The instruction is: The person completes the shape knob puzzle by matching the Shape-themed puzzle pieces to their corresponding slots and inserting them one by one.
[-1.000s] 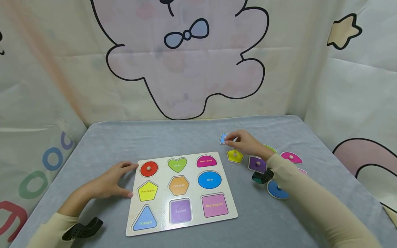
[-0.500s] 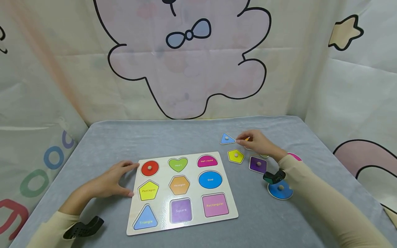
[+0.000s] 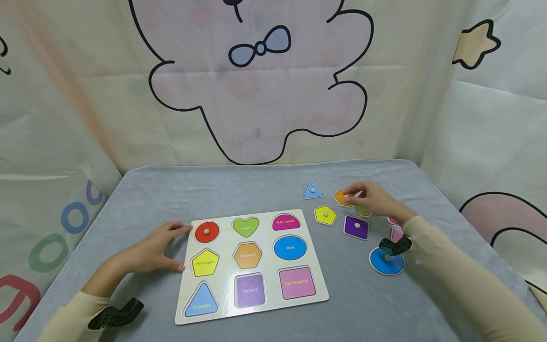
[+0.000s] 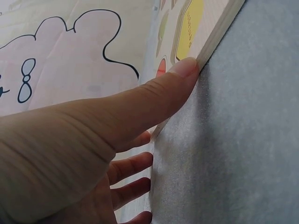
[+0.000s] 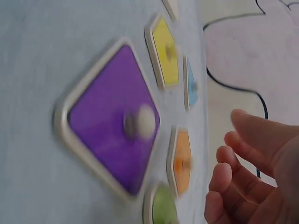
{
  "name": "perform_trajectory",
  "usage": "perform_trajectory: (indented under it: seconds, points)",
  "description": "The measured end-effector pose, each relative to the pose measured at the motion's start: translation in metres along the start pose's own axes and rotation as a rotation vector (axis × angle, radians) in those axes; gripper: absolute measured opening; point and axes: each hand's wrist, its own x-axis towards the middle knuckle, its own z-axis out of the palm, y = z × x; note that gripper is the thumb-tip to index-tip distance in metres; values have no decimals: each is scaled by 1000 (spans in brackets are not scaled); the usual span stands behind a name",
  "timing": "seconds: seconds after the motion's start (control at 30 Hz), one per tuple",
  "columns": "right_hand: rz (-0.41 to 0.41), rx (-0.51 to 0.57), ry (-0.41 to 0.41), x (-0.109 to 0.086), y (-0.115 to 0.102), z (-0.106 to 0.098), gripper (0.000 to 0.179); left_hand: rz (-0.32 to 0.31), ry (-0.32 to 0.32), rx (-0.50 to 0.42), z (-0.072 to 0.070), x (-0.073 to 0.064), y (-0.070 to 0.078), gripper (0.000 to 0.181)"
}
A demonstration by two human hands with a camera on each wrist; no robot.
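Across the middle of the blue-grey table (image 3: 239,190) lay the largest thing on it, a white shape board (image 3: 226,285), with six o'clock nearest the person. At its nine o'clock side the left hand (image 3: 147,251) rested with fingers spread, thumb touching the board's edge and holding nothing up. The right hand (image 3: 373,198) hovered off the board toward two o'clock; its grip was loosely curved, thumb near the bent fingers, and had hold of nothing. Of the pieces, a blue oval (image 3: 380,265) lay at three o'clock, a purple square (image 3: 350,230) between two and three, and a red circle (image 3: 201,232) sat in the board's ten o'clock recess, while the other eight recesses showed their printed names. A yellow pentagon (image 3: 320,217) lay at two, with an orange hexagon (image 3: 339,197) beyond it, partly behind the fingertips but apart from them in the right wrist view. Smallest looked the blue triangle (image 3: 309,193), between one and two. Over the last second the right hand had drawn from that triangle past the hexagon, leaving both on the table, which suggested the choice of piece was unsettled and none had yet been taken up.
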Motion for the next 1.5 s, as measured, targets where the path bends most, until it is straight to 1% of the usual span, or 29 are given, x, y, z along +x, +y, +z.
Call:
perform_trajectory:
  seconds: [0.1,0.27,0.4,0.5,0.7,0.87,1.13,1.37,1.5]
  points:
    - [22,-2,-12,-5,11,-8,31,5,4,3,0,0,0,103]
    - [4,2,-20,-15,31,-19,28,6,7,10,0,1,-1,103]
    - [0,-16,-38,-21,39,-25,26,-6,5,12,1,2,0,103]
    - [4,-24,-67,-23,46,-28,25,-18,2,11,2,3,1,103]
    - [3,-33,-110,-27,56,-31,24,1,0,13,0,4,5,102]
    - [12,-46,-115,-25,57,-29,23,4,-3,9,0,3,6,102]
    - [9,-59,-113,-25,52,-27,19,-11,-9,0,1,1,5,102]
    - [25,-79,-65,-24,43,-26,19,-35,-12,-13,1,-2,5,103]
    - [28,-98,-42,-19,33,-26,17,-27,-5,-10,1,-2,3,103]
